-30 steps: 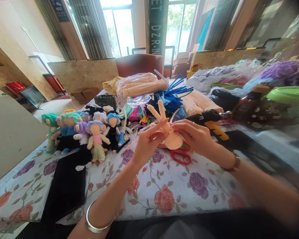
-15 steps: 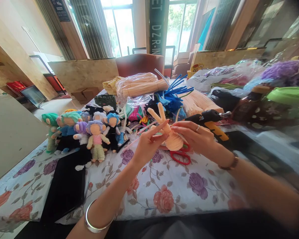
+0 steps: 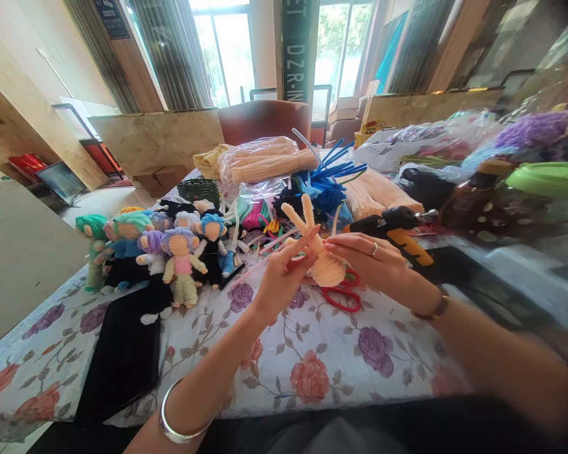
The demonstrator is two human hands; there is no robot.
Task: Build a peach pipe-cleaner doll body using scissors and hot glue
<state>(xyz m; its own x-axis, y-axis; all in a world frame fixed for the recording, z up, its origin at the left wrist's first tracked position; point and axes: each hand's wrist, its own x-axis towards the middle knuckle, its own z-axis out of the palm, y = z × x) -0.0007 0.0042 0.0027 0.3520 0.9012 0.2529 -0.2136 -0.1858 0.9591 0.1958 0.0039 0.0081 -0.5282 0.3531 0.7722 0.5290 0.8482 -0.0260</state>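
- Peach fuzzy figure [image 3: 329, 270] held up above the bench [image 3: 345, 378] between both hands, its round end down and two thin prongs pointing up and away from the person
- Left hand [image 3: 281, 274]: grip narrow, thumb and forefinger pinched on the slim middle of the figure, just above the round end
- Right hand [image 3: 378, 261]: grip narrow too, fingertips drawn together against the figure's other side; which part they pinch is hidden
- Pale strand [image 3: 335, 219] rises just beyond the right fingertips; I cannot tell whether it is joined to the figure
- Red-handled scissors [image 3: 341, 299] lie under and behind the round end, partly covered by it, with the black-and-orange tool [image 3: 400, 219] beyond the right hand
- Dolls [image 3: 182, 265] with coloured hair stand grouped to the left, well apart from the hands
- Step in hand, as I judge it: fine shaping or securing at the narrow part, the left hand steadying while the right works
- Next move seems to call for a firm left pinch and small, careful right fingertip turns, without squashing the round end
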